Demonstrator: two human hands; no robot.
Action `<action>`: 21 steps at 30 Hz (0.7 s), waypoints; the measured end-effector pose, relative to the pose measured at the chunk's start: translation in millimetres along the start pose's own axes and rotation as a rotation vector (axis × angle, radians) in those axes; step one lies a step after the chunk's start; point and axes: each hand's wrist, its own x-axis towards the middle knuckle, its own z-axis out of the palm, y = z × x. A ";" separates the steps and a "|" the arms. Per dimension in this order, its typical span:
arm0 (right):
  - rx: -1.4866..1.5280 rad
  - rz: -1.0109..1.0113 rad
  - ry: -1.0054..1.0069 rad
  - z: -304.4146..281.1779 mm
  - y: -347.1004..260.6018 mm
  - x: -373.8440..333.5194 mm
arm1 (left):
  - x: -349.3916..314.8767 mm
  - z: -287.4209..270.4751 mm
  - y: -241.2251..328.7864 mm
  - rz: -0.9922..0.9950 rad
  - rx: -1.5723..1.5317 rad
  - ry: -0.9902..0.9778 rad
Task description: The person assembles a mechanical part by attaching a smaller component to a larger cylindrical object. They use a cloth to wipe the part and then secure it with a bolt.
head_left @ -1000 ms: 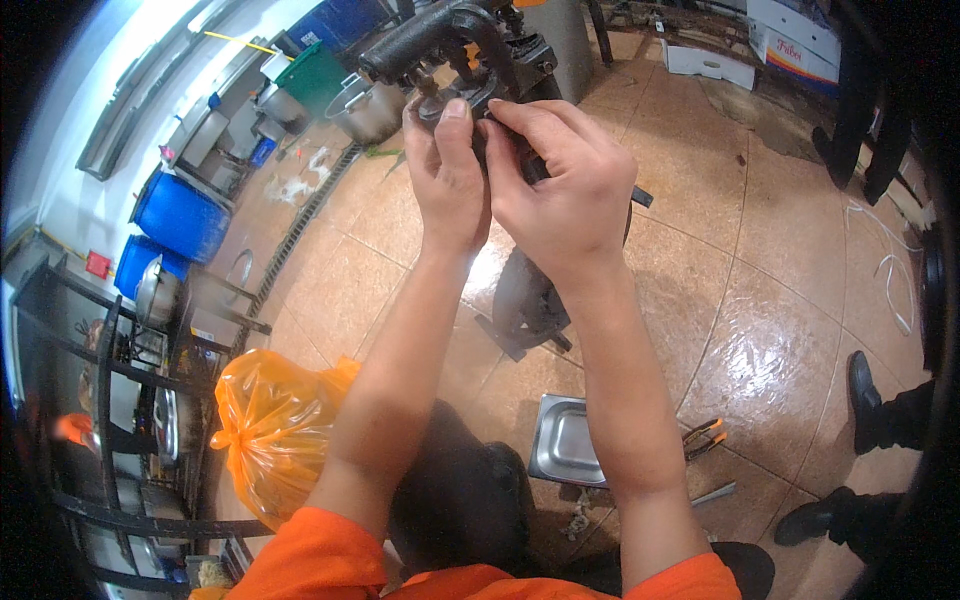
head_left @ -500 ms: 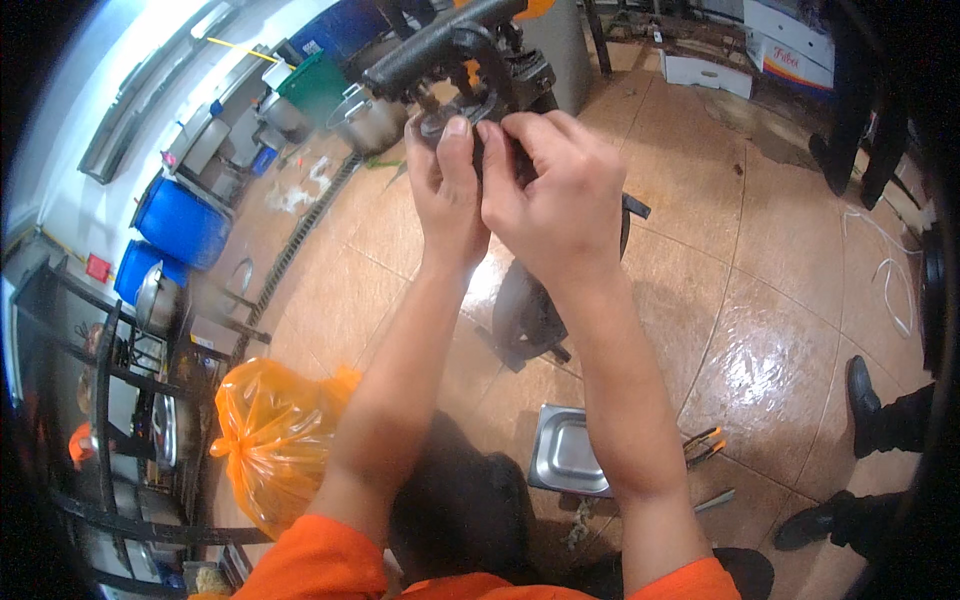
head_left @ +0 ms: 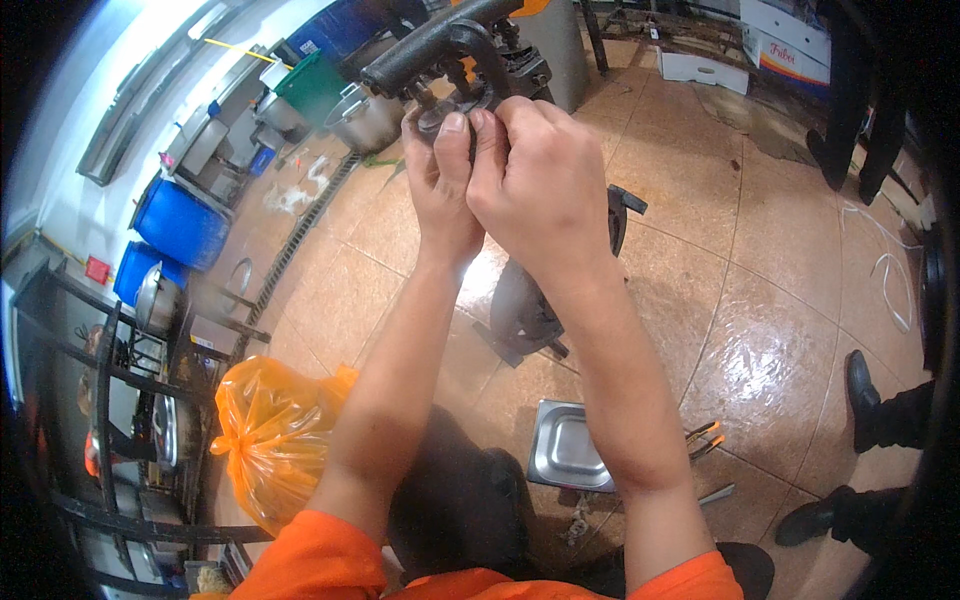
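Note:
A black metal pipe assembly (head_left: 425, 58) with a thick bar, a curved arm and short brass-coloured fittings stands in front of me at the top of the view. My left hand (head_left: 445, 190) is closed around its lower near end, thumb up, its fingertips partly hidden behind the metal. Pressed close beside it, my right hand (head_left: 545, 185) has thumb and fingers pinched together at the same spot; whatever lies between them is hidden. Beneath my forearms, a dark metal frame piece (head_left: 525, 305) rests on the tiled floor.
A steel pan (head_left: 570, 447) and orange-and-black handled tools (head_left: 706, 438) lie on the floor near my right arm. Left stand a tied orange bag (head_left: 275, 440) and a black rack (head_left: 100, 410). Pots (head_left: 362, 120) and blue drums (head_left: 182, 222) are farther off. Another person's shoes (head_left: 862, 402) are at right.
My right hand has shifted slightly left and its fingers have curled in closer to my left thumb. My left hand and the pipe assembly have barely moved.

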 end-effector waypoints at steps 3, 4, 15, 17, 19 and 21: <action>-0.045 0.023 -0.001 2.9 -0.7 -2.3 | 1.0 -3.3 0.2 -0.033 0.031 -0.083; -0.059 0.039 0.001 2.8 -1.1 -2.8 | 1.1 -2.6 -1.4 -0.025 0.043 -0.087; 0.185 0.123 0.030 -7.1 10.0 -4.2 | 0.2 3.4 -1.6 -0.018 -0.006 -0.089; 0.323 0.120 0.103 -3.5 10.7 -6.6 | -0.7 4.8 -0.7 -0.012 0.015 -0.097; 0.423 0.130 0.134 -3.4 10.9 -7.5 | -0.8 7.8 -0.4 0.007 0.023 -0.086; 0.488 0.155 0.120 -5.9 9.1 -8.2 | -0.7 10.7 -1.4 0.040 0.023 -0.055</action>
